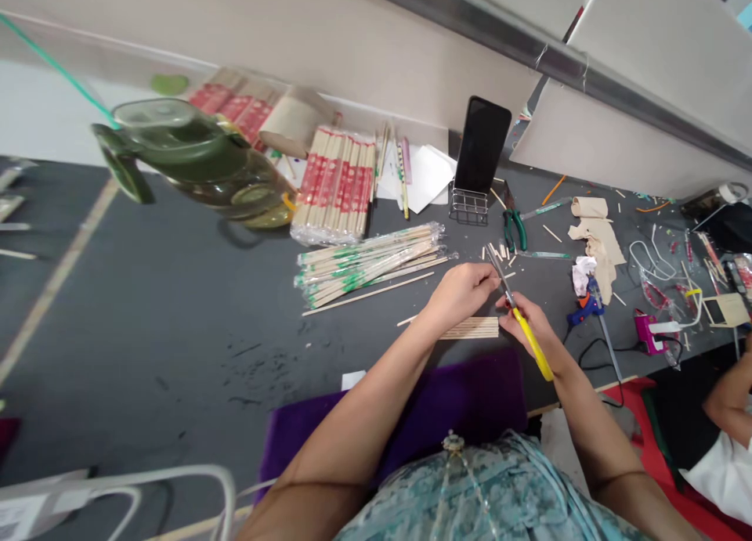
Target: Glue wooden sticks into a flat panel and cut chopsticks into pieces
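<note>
My right hand (pixel 529 319) is closed around yellow-handled scissors (pixel 533 344), seen edge-on, with the metal blades pointing up and away to the left. Close to the blades, my left hand (pixel 465 290) has its fingertips pinched together. Whatever they hold is hidden or too small to make out. A row of thin wooden sticks (pixel 479 328) lies side by side under and between my hands. Short cut stick pieces (pixel 504 253) are scattered just beyond the blade tips. To the left lies a pile of plastic-wrapped chopsticks (pixel 367 263) with green print.
Red-banded chopstick packs (pixel 334 181) and a green-lidded bottle (pixel 205 165) stand at the back left. Farther right are a phone (pixel 482 143) on a wire stand, green-handled pliers (pixel 513 220) and a blue glue gun (pixel 586 304). Another person's arm (pixel 732 396) shows at the right edge.
</note>
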Demonstrator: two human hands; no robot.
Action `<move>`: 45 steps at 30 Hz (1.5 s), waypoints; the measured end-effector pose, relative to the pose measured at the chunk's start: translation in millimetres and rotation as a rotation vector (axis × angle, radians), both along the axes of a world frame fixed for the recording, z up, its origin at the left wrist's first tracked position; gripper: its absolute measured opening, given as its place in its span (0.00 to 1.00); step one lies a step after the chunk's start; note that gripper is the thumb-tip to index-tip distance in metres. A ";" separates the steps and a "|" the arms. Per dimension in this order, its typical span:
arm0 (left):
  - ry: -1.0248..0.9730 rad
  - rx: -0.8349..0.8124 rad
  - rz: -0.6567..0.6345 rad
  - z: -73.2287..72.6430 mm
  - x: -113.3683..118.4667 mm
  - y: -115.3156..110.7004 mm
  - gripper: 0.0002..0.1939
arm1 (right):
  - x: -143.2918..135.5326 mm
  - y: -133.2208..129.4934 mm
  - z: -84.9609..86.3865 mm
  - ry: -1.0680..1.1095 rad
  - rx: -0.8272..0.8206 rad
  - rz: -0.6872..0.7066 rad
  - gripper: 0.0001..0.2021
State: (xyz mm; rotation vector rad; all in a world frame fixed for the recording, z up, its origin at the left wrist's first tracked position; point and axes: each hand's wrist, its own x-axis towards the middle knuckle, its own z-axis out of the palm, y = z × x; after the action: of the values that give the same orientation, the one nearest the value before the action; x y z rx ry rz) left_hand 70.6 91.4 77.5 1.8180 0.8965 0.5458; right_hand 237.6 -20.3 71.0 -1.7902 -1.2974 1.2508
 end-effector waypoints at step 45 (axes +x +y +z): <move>0.010 0.003 -0.049 2.3 -1.2 -5.6 0.14 | 2.9 -8.1 -4.1 0.050 -0.018 0.071 0.14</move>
State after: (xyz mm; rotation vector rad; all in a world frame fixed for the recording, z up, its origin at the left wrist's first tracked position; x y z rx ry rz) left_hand 69.4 85.8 79.7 1.8420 0.8566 0.5080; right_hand 240.5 -28.4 66.9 -1.7282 -1.3358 1.3407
